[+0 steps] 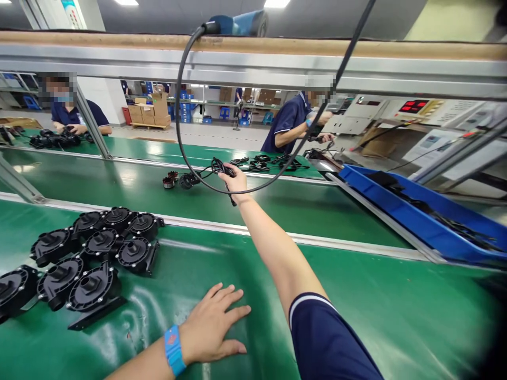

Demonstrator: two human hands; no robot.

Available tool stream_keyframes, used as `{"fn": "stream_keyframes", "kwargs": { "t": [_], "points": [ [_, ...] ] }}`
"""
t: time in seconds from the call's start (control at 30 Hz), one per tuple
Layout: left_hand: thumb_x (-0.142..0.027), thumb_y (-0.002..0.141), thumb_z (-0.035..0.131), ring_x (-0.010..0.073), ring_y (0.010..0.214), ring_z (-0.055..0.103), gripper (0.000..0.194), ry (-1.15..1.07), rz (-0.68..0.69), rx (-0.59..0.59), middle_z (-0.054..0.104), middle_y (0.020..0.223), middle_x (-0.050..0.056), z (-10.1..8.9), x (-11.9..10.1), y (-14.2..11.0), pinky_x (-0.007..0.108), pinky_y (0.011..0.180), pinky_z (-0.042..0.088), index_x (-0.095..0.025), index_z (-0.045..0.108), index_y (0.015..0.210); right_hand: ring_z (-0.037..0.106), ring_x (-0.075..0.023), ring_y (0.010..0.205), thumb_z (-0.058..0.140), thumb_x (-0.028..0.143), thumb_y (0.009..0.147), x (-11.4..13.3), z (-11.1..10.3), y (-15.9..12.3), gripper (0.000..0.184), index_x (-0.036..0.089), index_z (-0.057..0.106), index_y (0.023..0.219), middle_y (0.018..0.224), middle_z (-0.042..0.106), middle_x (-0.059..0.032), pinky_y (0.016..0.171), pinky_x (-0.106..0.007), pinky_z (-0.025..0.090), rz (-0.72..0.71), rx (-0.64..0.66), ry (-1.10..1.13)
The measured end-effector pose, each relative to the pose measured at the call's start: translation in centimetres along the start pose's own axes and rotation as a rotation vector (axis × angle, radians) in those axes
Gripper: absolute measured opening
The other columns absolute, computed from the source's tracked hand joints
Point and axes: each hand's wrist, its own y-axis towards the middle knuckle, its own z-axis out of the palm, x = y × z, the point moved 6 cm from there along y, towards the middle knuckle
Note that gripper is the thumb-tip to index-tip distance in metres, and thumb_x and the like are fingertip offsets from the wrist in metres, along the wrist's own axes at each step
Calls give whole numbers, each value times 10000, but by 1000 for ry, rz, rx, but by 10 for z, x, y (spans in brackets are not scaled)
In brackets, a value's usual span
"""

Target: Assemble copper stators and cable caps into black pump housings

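Note:
My left hand [214, 324], with a blue band on its wrist, lies on the green worktop with fingers spread and holds nothing. My right hand [236, 183] reaches forward over the green conveyor belt, its fingers closed round a coiled black cable [220, 167]. A short end of the cable hangs below the fingers. From the coil, the cable seems to run left to a round black part [187, 181] on the belt. Beside that part are small copper-wound motor cores [169, 181]. Several black pump housings [90, 286] stand grouped on the worktop, left of my left hand.
A black cord [180, 121] loops down from a blue power tool [241, 24] on the overhead shelf, passing in front of my right wrist. A blue bin [420, 216] with black cables sits at the right. Across the belt, co-workers [287, 124] handle parts near more cables [269, 162].

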Motion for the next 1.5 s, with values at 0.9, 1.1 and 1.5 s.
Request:
{"fn": "stream_keyframes", "kwargs": {
  "t": [0.9,1.1,1.5],
  "points": [
    [-395,894,644,330,1307,543,495,470,-390,-92,506,1490,142,-177,124,239,504,1101,453,-240,617,1363,620,-93,626,980,293,457,27,-344,-259,685,220,614,1032,930,685,19,545,-202,534,235,-592,219],
    [-420,865,723,314,1222,579,383,615,-346,78,583,1410,135,-160,115,283,502,1006,506,-222,703,1192,654,-150,592,938,294,415,-17,-391,-264,626,196,635,954,726,692,-4,476,-206,516,328,-763,281],
    [-327,854,604,398,1521,301,331,766,-199,-178,428,1592,121,-137,-22,136,607,1143,326,-297,746,1151,596,-149,575,957,230,321,-16,-469,-319,499,213,741,770,677,643,-54,371,-187,398,460,-814,238]
  ]
}}
